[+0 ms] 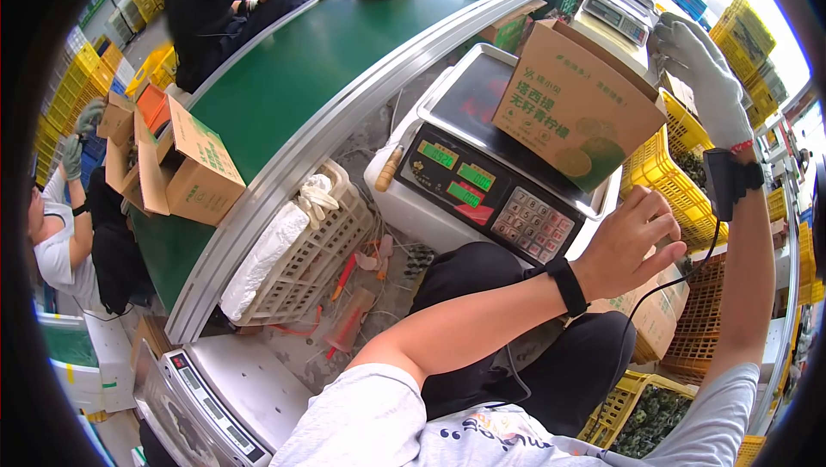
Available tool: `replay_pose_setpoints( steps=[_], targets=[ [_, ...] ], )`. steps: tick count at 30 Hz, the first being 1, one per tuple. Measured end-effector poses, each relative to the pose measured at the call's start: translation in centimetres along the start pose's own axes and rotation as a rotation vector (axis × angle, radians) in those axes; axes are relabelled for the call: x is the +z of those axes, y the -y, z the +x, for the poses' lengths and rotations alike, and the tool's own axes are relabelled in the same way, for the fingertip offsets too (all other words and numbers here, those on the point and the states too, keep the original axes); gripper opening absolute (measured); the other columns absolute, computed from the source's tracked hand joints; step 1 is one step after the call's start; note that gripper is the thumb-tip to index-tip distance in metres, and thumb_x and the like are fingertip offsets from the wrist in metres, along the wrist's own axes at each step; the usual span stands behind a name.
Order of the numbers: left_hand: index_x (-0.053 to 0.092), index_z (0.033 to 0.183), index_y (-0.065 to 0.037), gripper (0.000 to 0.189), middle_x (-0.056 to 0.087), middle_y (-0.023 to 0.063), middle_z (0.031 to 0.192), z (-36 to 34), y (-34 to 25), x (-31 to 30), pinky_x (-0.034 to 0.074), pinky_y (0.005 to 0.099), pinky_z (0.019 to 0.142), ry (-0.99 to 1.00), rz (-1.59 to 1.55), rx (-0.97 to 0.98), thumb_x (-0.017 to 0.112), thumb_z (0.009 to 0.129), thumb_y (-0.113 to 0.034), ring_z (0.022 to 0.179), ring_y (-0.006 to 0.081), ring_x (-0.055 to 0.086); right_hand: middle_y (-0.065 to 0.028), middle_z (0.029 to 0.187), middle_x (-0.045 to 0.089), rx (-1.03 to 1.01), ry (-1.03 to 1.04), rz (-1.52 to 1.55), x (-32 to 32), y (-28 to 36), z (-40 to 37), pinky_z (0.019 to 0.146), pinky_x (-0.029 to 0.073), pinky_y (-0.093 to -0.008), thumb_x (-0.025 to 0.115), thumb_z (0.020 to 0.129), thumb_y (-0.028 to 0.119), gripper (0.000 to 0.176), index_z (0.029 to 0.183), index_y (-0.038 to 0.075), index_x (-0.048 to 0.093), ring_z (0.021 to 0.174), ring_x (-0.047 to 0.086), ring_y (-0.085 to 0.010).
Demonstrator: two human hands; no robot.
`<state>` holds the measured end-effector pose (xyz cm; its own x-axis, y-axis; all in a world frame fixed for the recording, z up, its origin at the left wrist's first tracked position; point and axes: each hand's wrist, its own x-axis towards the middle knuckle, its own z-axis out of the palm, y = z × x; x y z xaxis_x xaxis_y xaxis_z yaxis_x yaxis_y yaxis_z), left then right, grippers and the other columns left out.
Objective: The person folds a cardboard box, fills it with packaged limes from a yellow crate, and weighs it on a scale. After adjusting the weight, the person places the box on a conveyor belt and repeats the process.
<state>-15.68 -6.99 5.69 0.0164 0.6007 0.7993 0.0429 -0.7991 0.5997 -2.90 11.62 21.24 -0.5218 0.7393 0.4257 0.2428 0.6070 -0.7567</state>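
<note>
My left hand point(632, 239) is bare with a black wristband. It hovers at the right edge of the scale's keypad point(533, 223), fingers slightly bent and apart, holding nothing. My right hand point(707, 80), in a pale glove, is raised to the right of a cardboard box point(572, 105), with its fingers stretched out and nothing visible in them. That box, printed with green text and limes, rests on the metal pan of the digital scale point(460, 176), whose green displays are lit. A wooden-handled tool point(389, 169) lies at the scale's left edge.
A green conveyor point(284, 80) crosses behind the scale. An open carton point(194, 166) stands on its near end, beside a co-worker with gloved hands point(71, 157). Another person point(202, 11) sits beyond. A white basket point(318, 252) and yellow crates point(662, 179) flank the scale.
</note>
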Motion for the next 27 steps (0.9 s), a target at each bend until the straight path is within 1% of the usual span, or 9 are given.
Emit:
replay_pose_setpoints(
  steps=[1,7,10,14,16,20,22,24,27],
  targets=[
    [0.063,0.096,-0.008,0.017,0.056,0.01,0.1,0.0,0.0,0.0,0.044,0.0423,0.089,0.001,0.0,0.0,0.067,0.095,-0.025,0.1,0.0311,0.052,-0.0079,0.144,0.056,0.041,-0.039,0.153,-0.4,0.0,-0.1,0.105,0.047,-0.0303,0.046,0.109,0.029,0.043,0.144,0.006,0.054,0.128,0.057,-0.0171],
    [0.064,0.096,-0.007,0.02,0.057,0.0105,0.1,0.0,-0.2,-0.1,0.045,0.0428,0.09,0.016,-0.009,-0.019,0.065,0.096,-0.027,0.101,0.0312,0.052,-0.0082,0.129,0.067,0.125,-0.198,0.136,-1.2,0.0,-1.6,0.101,0.049,-0.0325,0.053,0.106,0.032,0.044,0.14,0.005,0.058,0.119,0.063,-0.0169],
    [0.064,0.095,-0.007,0.02,0.057,0.0108,0.1,0.0,-0.3,-0.1,0.046,0.0428,0.089,0.008,-0.007,-0.011,0.065,0.097,-0.027,0.101,0.0316,0.052,-0.008,0.128,0.067,0.177,-0.262,0.11,-0.9,-0.3,-2.4,0.101,0.049,-0.0322,0.052,0.106,0.032,0.043,0.14,0.005,0.058,0.116,0.064,-0.0158],
    [0.064,0.095,-0.006,0.02,0.057,0.0112,0.099,0.1,-0.4,0.0,0.046,0.0425,0.088,0.011,-0.01,-0.013,0.065,0.096,-0.027,0.101,0.0318,0.053,-0.0087,0.131,0.065,0.164,-0.201,0.089,0.0,0.2,-3.0,0.102,0.048,-0.0316,0.053,0.106,0.034,0.044,0.138,0.004,0.059,0.113,0.064,-0.0166],
    [0.064,0.095,-0.006,0.02,0.057,0.0113,0.099,0.1,-0.4,0.0,0.046,0.0424,0.089,0.01,-0.014,-0.012,0.065,0.096,-0.026,0.101,0.0319,0.053,-0.0064,0.121,0.067,0.066,-0.128,-0.126,2.1,2.1,-3.4,0.097,0.05,-0.0294,0.055,0.104,0.029,0.038,0.132,0.004,0.063,0.11,0.063,-0.014],
    [0.064,0.094,-0.006,0.021,0.057,0.0119,0.1,0.2,-0.4,-0.1,0.046,0.0426,0.088,0.002,-0.026,-0.016,0.065,0.096,-0.026,0.101,0.0324,0.053,-0.0077,0.119,0.067,0.027,0.064,-0.405,3.8,2.6,-2.8,0.095,0.049,-0.0302,0.059,0.1,0.028,0.038,0.128,0.004,0.064,0.108,0.062,-0.0145],
    [0.063,0.094,-0.006,0.021,0.056,0.0122,0.1,0.1,-0.5,-0.1,0.046,0.0428,0.088,-0.005,-0.026,-0.016,0.065,0.096,-0.026,0.101,0.0327,0.053,-0.0093,0.115,0.067,-0.031,0.069,-0.616,5.0,3.4,-2.9,0.094,0.049,-0.0321,0.063,0.097,0.028,0.038,0.127,0.005,0.065,0.105,0.063,-0.0169],
    [0.064,0.095,-0.006,0.02,0.056,0.0128,0.101,0.2,-0.5,-0.2,0.046,0.0432,0.088,-0.019,-0.025,-0.007,0.066,0.096,-0.026,0.101,0.0335,0.052,-0.0118,0.112,0.068,-0.076,0.07,-0.608,5.6,3.3,-2.7,0.094,0.05,-0.0337,0.067,0.093,0.029,0.04,0.127,0.007,0.065,0.103,0.064,-0.0207],
    [0.064,0.096,-0.006,0.02,0.056,0.0135,0.102,0.4,-0.8,-0.5,0.046,0.0435,0.087,-0.017,-0.022,0.001,0.066,0.095,-0.026,0.101,0.0341,0.052,-0.0148,0.112,0.069,-0.238,0.122,-0.8,6.7,3.4,-2.7,0.093,0.051,-0.0353,0.071,0.088,0.027,0.043,0.126,0.006,0.066,0.102,0.066,-0.0263]
  ],
)
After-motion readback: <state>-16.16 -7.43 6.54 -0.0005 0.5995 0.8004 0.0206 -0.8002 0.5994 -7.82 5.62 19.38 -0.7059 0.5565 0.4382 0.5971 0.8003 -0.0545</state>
